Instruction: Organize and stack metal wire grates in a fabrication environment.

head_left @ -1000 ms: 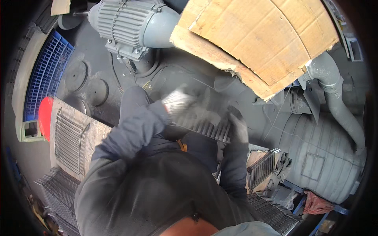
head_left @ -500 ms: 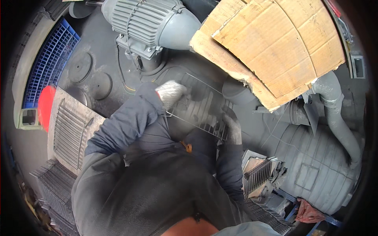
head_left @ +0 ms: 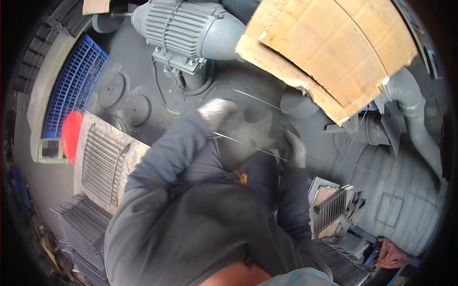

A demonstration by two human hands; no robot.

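Note:
A wire rack (head_left: pixel 257 99) lies level in front of my body, its long edge wires bright and its middle smeared by motion. My left hand (head_left: pixel 219 113), in a pale glove, is closed at the rack's left end and blurred. At the right end my gloved right hand (head_left: pixel 296 150) grips the rack, its fingertips dark. What lies beneath the rack is too blurred to name. To my left, another wire rack (head_left: pixel 101 164) rests on a tilted board (head_left: pixel 140 148). On my right a smaller-looking rack (head_left: pixel 330 206) leans on a board.
A grey electric motor (head_left: pixel 179 28) stands ahead, with a cardboard sheet (head_left: pixel 329 52) at its right. A ribbed grey drum (head_left: pixel 398 205) and a bent duct (head_left: pixel 415 109) occupy the right. Stacked racks (head_left: pixel 83 219), a red disc (head_left: pixel 72 138) and a blue crate (head_left: pixel 74 86) are at left.
The surroundings have shifted to the right in the picture as my head moved. Both hands stay at the rack's ends, and the rack's inner bars are now more smeared.

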